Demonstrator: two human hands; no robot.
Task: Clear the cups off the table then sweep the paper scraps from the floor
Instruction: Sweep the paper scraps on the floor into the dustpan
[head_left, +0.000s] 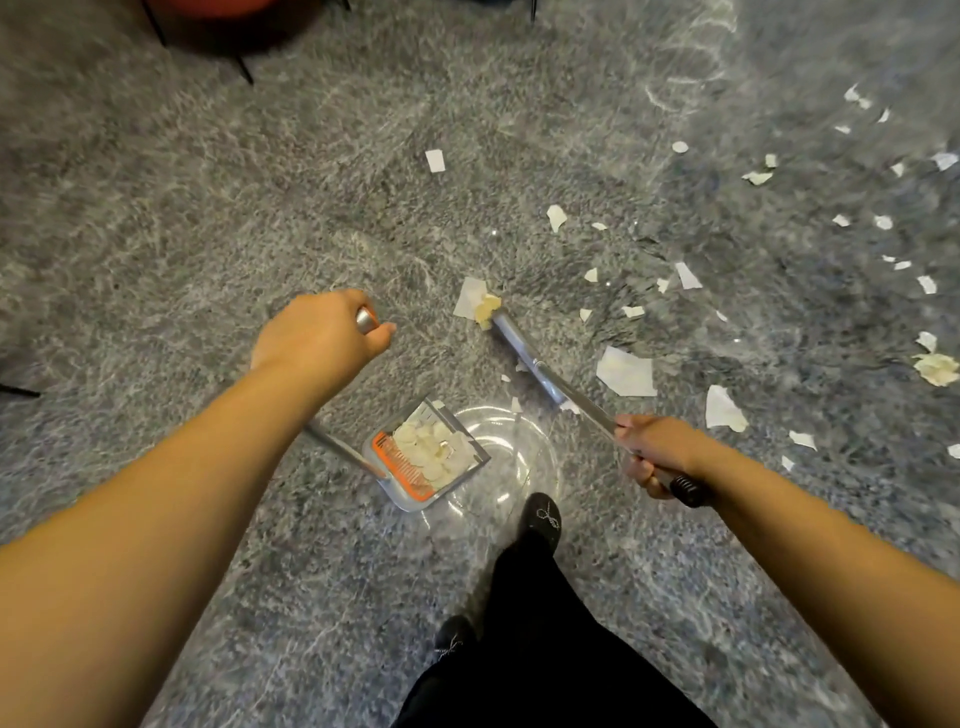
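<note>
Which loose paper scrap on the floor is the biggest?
The white sheet just right of the broom handle, ahead of the right hand; the other scraps are smaller bits.

The left hand (317, 338) hides the top of the dustpan handle (337, 447) inside its grip. Beyond the right hand's (660, 457) grip, the broom (540, 374) head blurs under paper scraps (626, 371). The far scraps smear with motion.

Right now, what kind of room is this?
Probably an office or lounge, though I can't be sure: grey carpet covers the floor, a red chair on thin black legs stands at the top, and paper scraps lie scattered.
</note>
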